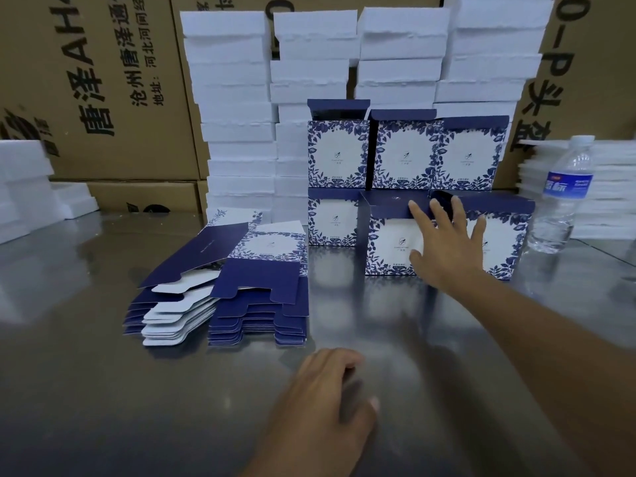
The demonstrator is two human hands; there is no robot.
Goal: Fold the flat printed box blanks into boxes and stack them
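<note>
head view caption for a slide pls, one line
Open right hand against the bottom row of folded blue-and-white floral card boxes, flat navy box blanks piled alongside on the steel table.

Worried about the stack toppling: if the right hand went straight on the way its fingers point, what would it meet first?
The right hand would likely meet the middle folded box of the lower row, at its dark blue top flap; depth is unclear.

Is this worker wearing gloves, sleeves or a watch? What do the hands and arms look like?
No gloves: the right hand and the left hand are both bare. No ring, watch, wristband or sleeve shows anywhere up to the picture's edge.
</note>
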